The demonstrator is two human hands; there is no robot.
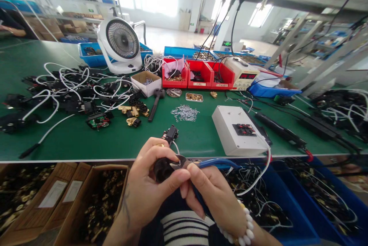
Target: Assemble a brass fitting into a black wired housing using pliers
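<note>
Three red bins (198,74) stand in a row at the far middle of the green table (115,142); the left one holds brass bits and a pink cloth, the other two dark parts too small to tell. Left of them a small open white box (146,81) holds a few metal pieces. Blue trays (184,51) behind carry more hardware. Below the near table edge, cardboard boxes (94,200) at left are filled with brass-and-black parts, and blue crates (310,200) at right hold wired black parts.

The left hand (146,188) is curled around a black part (162,169) just in front of the table edge; the thumb lies along its near side and the other fingers wrap over its top. The right hand (218,196), with a white bead bracelet, grips blue-handled pliers (201,163); its fingers are closed on the handles. The plier tips touch the part's right side, just beside the left thumb. A white wire (258,177) trails right from the hands.
</note>
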